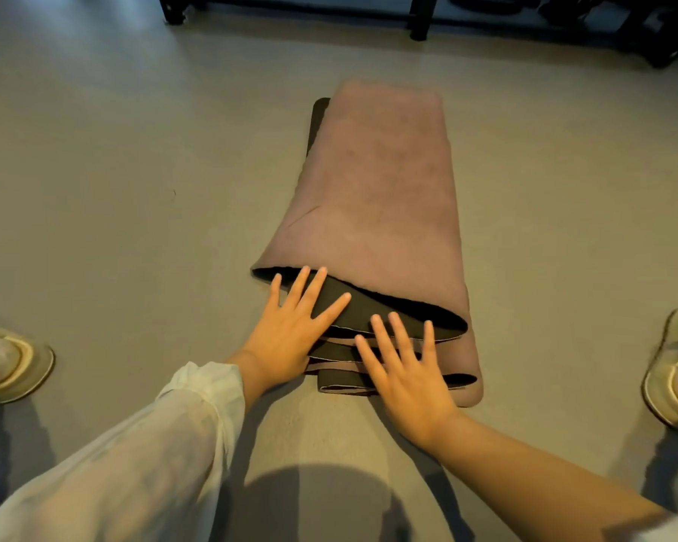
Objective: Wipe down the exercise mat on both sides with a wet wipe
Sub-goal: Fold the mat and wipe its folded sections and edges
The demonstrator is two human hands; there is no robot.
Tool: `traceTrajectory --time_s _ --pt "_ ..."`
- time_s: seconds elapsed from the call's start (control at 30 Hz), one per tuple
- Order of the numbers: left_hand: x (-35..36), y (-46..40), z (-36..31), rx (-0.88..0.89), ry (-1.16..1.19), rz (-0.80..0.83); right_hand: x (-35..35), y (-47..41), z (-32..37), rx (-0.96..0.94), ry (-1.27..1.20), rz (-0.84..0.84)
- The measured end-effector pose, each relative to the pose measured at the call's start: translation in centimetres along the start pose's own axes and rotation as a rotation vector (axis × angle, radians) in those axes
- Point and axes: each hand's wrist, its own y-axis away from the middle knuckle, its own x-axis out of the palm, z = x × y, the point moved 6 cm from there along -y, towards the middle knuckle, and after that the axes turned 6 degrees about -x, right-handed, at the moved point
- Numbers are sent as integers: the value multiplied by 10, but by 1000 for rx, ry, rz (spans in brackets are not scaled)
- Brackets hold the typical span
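Pressing flat on the near end of the exercise mat (372,197), both hands have their fingers straight and spread — gripping nothing. The left hand (290,338) lies on the dark inner face at the loose roll's open mouth; the right hand (408,377) rests across the stacked, layered edges just beside it. The mat, mauve outside and dark inside, lies loosely rolled on the grey floor (134,170), running away toward black furniture legs (419,17). A slippered foot (12,357) sits at each side — no writing or label is legible anywhere.
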Motion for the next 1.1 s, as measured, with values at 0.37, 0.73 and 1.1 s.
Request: traceTrajectory --time_s 0.37,0.73,1.1 --pt "-6 -44 3 -173 31 197 -26 -38 -70 292 -153 45" --pt "-45 -58 -19 24 -64 349 -17 -57 -70 222 -112 373" --pt "-45 29 -58 -4 -85 316 -24 16 -21 121 -160 400"
